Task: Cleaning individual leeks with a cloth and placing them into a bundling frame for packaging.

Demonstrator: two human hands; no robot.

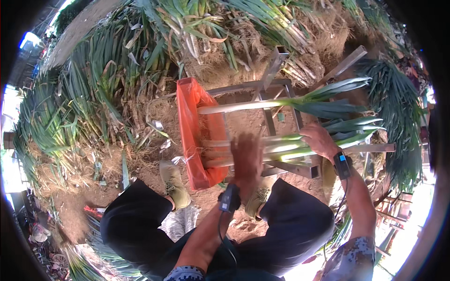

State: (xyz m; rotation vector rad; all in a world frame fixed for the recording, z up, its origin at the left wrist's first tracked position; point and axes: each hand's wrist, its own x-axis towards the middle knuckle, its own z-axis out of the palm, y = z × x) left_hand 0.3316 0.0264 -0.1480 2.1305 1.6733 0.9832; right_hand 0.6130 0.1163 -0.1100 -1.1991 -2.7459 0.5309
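Several large green onions [281,152] lie across a metal frame [269,116], their white root ends inside an orange plastic bag [190,140]. One more stalk [246,105] lies apart from them, farther from me. My left hand [246,158] is blurred over the white shanks near the bag's mouth; whether its fingers grip them is unclear. My right hand [318,140] rests on the stalks where the white turns to green leaf, its fingers bent over them; a firm hold cannot be made out. Each wrist wears a dark strapped device with a cable.
Heaped green onions with dry roots [116,80] stand at the left and along the far side. Another leafy pile [393,123] is at the right. Metal bars [346,63] stick out from the frame. My shoes [175,186] stand on bare soil near the bag.
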